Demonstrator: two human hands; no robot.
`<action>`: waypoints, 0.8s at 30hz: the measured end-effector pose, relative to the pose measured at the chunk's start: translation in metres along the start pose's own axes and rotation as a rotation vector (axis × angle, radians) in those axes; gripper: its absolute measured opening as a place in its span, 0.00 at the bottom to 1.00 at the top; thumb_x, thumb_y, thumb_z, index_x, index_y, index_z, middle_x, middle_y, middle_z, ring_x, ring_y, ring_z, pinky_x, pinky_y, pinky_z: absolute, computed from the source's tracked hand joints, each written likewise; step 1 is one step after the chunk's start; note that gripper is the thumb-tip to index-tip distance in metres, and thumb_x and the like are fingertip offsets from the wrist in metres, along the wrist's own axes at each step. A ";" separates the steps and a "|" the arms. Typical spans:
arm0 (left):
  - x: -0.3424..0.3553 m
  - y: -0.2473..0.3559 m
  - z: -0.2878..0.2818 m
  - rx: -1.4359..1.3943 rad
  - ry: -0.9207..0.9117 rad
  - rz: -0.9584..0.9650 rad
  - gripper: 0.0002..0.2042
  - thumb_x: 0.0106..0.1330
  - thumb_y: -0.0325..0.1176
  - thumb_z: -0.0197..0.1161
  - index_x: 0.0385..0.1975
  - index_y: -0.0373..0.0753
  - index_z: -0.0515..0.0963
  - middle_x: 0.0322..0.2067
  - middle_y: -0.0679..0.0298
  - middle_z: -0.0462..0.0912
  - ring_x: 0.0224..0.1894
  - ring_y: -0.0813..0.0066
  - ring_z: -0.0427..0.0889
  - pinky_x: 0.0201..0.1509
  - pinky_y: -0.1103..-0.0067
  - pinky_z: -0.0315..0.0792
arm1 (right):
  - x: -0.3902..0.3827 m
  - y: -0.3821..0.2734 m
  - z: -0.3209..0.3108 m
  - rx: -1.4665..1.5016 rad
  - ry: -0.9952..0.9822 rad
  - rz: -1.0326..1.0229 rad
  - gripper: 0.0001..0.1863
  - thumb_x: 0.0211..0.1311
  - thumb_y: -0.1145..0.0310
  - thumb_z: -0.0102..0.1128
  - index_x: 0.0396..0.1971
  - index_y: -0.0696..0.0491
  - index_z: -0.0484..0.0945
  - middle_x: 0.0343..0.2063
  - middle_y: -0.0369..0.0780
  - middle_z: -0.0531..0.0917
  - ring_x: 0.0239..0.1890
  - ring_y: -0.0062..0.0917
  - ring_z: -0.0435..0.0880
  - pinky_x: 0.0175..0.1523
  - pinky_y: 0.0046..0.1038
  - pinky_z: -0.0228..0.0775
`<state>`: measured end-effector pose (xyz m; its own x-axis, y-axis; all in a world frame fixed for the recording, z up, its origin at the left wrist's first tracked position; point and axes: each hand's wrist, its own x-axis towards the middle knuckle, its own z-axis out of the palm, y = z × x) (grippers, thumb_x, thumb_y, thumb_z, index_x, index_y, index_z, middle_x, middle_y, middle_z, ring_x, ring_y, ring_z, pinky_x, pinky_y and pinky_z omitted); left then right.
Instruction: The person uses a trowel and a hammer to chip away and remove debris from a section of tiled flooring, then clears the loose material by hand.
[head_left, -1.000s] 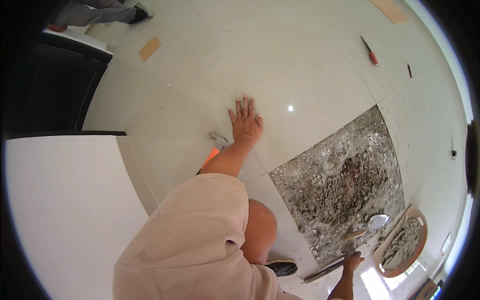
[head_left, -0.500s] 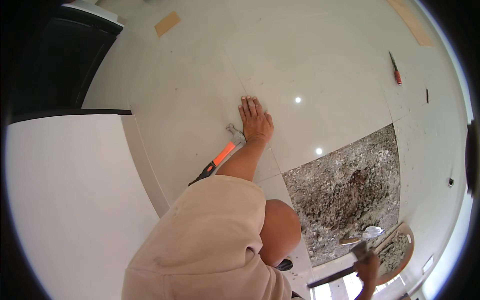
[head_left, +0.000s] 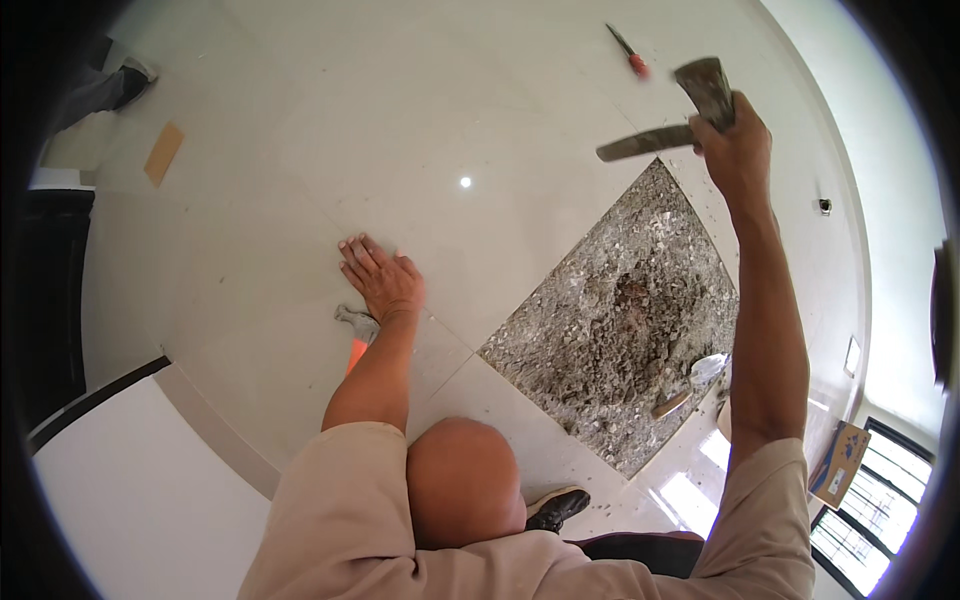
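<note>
As the left hand (head_left: 382, 280) rests flat on the tiles (head_left: 300, 170), fingers slightly spread and holding nothing visible, the right hand (head_left: 738, 150) curls its fingers round a hatchet (head_left: 707, 95) near the rubble patch's (head_left: 610, 320) far corner, seemingly a tool-handling step calling next for a firm grip.

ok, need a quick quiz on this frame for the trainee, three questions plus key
1. True or false: the left hand is gripping the orange-handled hammer.
2. What does the right hand hold?
A) the orange-handled hammer
B) a hatchet-like tool
C) the red-handled tool
3. Fill in: in the picture, the rough untiled patch lies to the ____ of the left hand.

Key:
1. False; it rests palm down on the floor.
2. B
3. right
</note>
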<state>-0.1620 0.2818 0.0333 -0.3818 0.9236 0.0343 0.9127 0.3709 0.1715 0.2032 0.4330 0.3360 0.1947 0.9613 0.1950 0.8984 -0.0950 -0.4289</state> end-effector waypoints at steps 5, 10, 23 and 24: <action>-0.001 -0.008 0.004 0.031 -0.001 0.006 0.34 0.74 0.42 0.49 0.72 0.27 0.49 0.73 0.50 0.48 0.80 0.51 0.38 0.81 0.55 0.40 | 0.010 -0.004 0.051 0.017 0.038 -0.093 0.16 0.56 0.67 0.67 0.41 0.59 0.78 0.31 0.53 0.86 0.37 0.48 0.88 0.46 0.42 0.77; -0.001 -0.008 0.005 0.037 -0.029 0.005 0.35 0.74 0.43 0.48 0.73 0.26 0.48 0.74 0.50 0.48 0.80 0.50 0.36 0.81 0.55 0.37 | 0.014 -0.007 0.068 -0.129 -0.013 -0.167 0.18 0.55 0.67 0.68 0.43 0.59 0.77 0.33 0.55 0.86 0.40 0.54 0.85 0.46 0.48 0.76; 0.000 -0.003 0.006 0.065 -0.061 0.006 0.35 0.74 0.44 0.46 0.73 0.26 0.49 0.75 0.49 0.46 0.80 0.50 0.35 0.81 0.56 0.35 | 0.012 -0.064 0.095 0.017 -0.026 -0.353 0.14 0.54 0.70 0.67 0.36 0.60 0.74 0.28 0.54 0.84 0.35 0.53 0.85 0.44 0.44 0.77; 0.003 -0.004 0.005 0.069 -0.058 0.001 0.35 0.74 0.44 0.46 0.73 0.26 0.49 0.75 0.49 0.46 0.80 0.50 0.35 0.81 0.56 0.35 | 0.003 -0.075 0.085 0.082 -0.057 -0.323 0.13 0.54 0.70 0.67 0.35 0.60 0.74 0.27 0.54 0.84 0.35 0.54 0.85 0.43 0.45 0.77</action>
<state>-0.1660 0.2840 0.0278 -0.3735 0.9274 -0.0231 0.9217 0.3738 0.1033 0.1026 0.4653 0.2939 -0.1196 0.9513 0.2840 0.8748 0.2363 -0.4230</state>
